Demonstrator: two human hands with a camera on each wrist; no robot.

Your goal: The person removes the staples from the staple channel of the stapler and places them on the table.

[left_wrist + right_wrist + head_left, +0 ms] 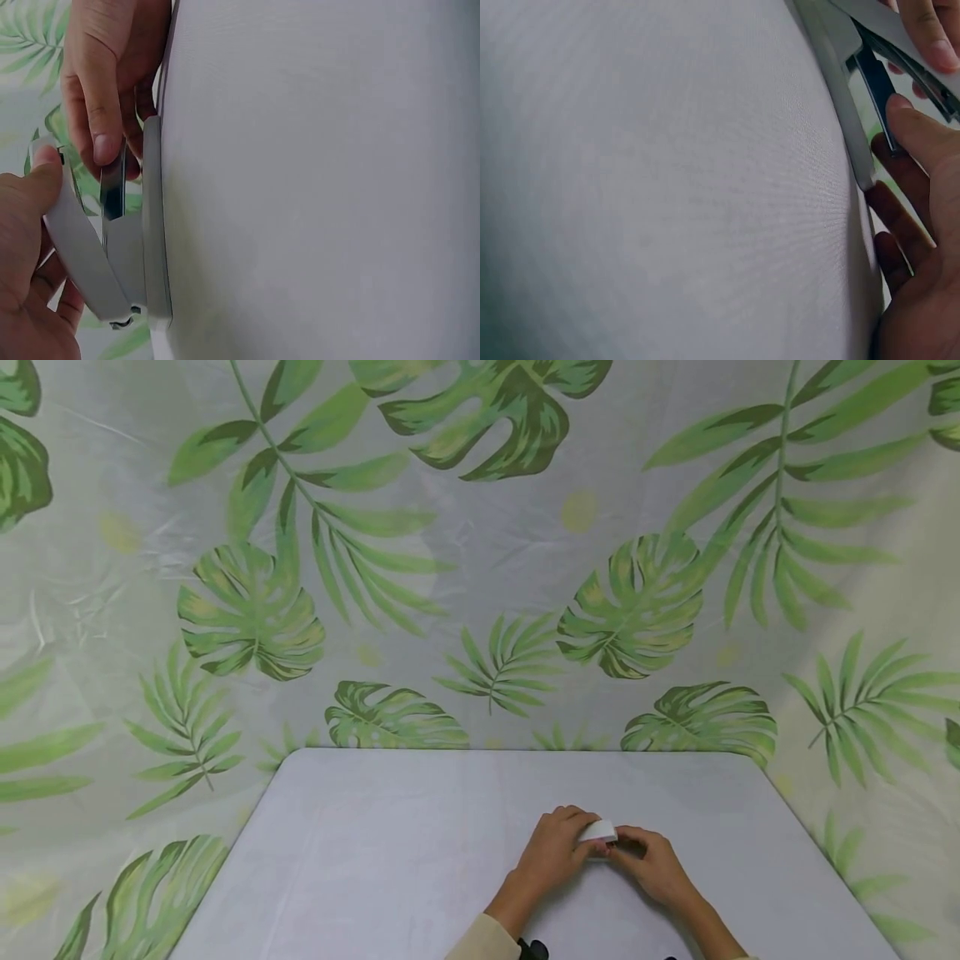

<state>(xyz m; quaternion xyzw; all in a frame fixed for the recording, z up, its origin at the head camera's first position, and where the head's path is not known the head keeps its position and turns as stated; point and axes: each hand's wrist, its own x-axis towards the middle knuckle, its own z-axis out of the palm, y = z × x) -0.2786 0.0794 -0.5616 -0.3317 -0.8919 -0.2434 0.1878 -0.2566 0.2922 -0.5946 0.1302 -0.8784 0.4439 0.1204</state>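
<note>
A white stapler sits spread open on the table, its hinge visible at the lower end in the left wrist view. My left hand grips the raised white upper arm, thumb on its outer side. Below it, the white base lies along the tabletop. Between arm and base, my right hand pinches the end of a dark, shiny metal bar with thumb and forefinger. Other right fingertips are close to the base's end. Whether any staples are inside cannot be seen.
A white-covered table spreads out around both hands. Behind it hangs a pale curtain printed with green leaves. A dark strap shows at the left wrist, below a beige sleeve.
</note>
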